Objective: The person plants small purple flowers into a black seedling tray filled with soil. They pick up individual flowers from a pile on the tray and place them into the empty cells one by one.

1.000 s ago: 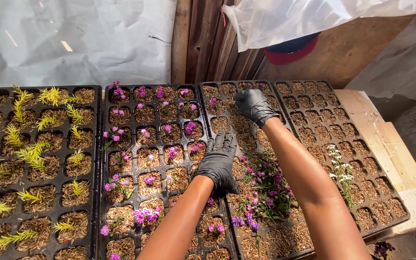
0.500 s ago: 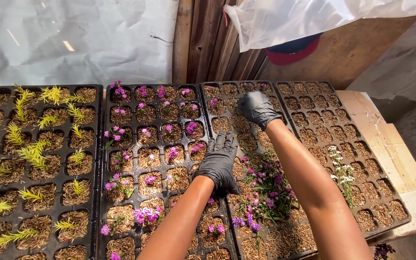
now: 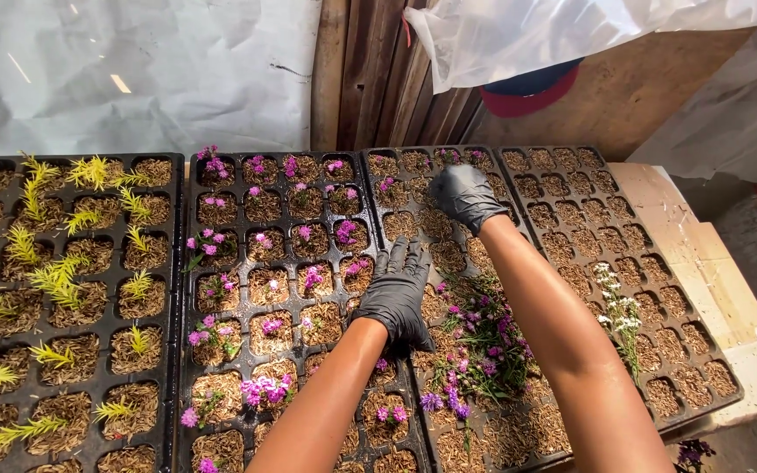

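Note:
Both my hands wear black gloves. My left hand (image 3: 399,291) lies flat, fingers spread, on the seam between the tray of small pink flowers (image 3: 260,166) and the third black cell tray (image 3: 413,162). My right hand (image 3: 464,194) reaches farther back over that third tray, fingers curled down into a cell near its far end; whether they pinch anything is hidden. A loose bunch of purple-flowered cuttings (image 3: 484,337) lies on the third tray, just right of my left hand.
A tray of yellow-green sprigs (image 3: 54,263) sits at far left. The rightmost tray (image 3: 650,263) holds mostly bare fill and one white-flowered stem (image 3: 619,315). Wooden bench edge (image 3: 729,289) at right; plastic sheeting and wooden boards behind.
My right hand has shifted slightly farther back along the third tray. My left hand has stayed in place on the tray seam.

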